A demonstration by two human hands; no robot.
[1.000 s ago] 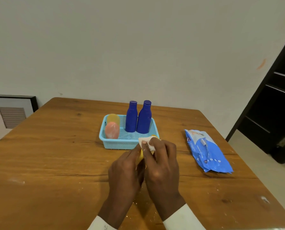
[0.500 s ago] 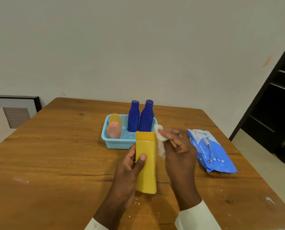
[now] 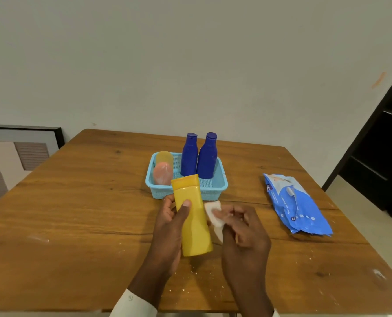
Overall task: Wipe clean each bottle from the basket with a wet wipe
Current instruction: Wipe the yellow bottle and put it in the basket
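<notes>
Indoors | wooden table (image 3: 80,216), crumb-speckled | plain wall (image 3: 190,60) behind

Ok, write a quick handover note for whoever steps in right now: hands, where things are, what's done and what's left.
Left hand grips the tall yellow plastic bottle, held above the wooden table.
Right hand pinches the white wet wipe against the bottle's right side.
Light blue plastic basket holds two dark blue bottles upright, plus a pink bottle and a small yellow bottle.
Blue wipe pack lies to the right.
Done: yellow bottle out, wiping underway.
Left: finish it, then presumably wipe the four in the basket.
</notes>
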